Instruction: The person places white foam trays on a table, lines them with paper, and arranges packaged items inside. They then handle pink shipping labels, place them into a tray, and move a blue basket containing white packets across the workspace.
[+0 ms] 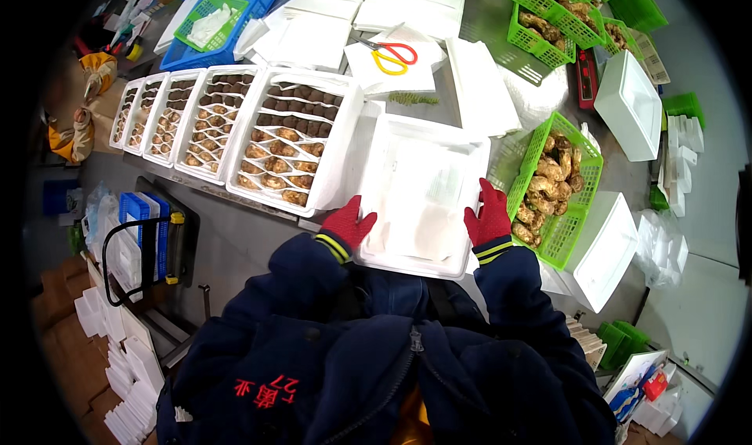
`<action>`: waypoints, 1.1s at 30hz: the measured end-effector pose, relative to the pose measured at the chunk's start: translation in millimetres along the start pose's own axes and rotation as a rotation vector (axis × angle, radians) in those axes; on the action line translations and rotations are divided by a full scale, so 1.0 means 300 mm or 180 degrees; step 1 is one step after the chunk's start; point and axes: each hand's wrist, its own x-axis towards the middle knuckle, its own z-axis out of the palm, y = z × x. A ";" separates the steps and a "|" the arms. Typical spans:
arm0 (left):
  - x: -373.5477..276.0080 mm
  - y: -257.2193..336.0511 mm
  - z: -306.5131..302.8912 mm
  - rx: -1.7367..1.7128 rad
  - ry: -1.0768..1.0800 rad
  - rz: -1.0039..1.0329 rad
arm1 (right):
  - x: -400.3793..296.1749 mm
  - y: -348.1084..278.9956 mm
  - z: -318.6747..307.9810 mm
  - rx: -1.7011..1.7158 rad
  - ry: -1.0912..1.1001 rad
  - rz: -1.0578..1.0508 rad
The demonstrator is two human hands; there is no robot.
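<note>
A white foam box lies in front of me, a white sheet lining its bottom. My left hand, in a red knit glove, grips the box's left wall. On the right wall is my right hand, gloved alike, with its fingers on the rim. To the left stands a row of foam boxes holding rows of dark round items and tan mushrooms parted by white strips. A green plastic basket of thick mushrooms is just right of my right hand. Scissors with red and yellow handles rest beyond the box.
A green sprig and stacks of white sheets lie at the back. More mushroom baskets, a red scale and empty foam boxes stand at right. A blue crate is at back left. Another person's hands show far left.
</note>
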 end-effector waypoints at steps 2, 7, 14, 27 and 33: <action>0.013 0.058 0.010 0.0648 0.0198 -0.0047 | 0.020 0.011 0.015 -0.0574 0.0216 -0.0634; 0.050 0.191 -0.013 0.0574 -0.0242 -0.0284 | 0.047 -0.168 0.120 -0.0717 -0.0553 -0.1719; 0.042 0.139 0.014 0.0646 0.0044 0.0002 | 0.050 -0.161 0.385 -0.1350 -0.1060 -0.2097; 0.072 0.266 0.029 0.2739 0.0246 0.2447 | 0.096 -0.131 -0.062 -0.2300 -0.1484 -0.1457; 0.153 0.240 0.179 0.4508 -0.1421 0.2059 | 0.005 -0.072 0.109 -0.3651 -0.2943 -0.1382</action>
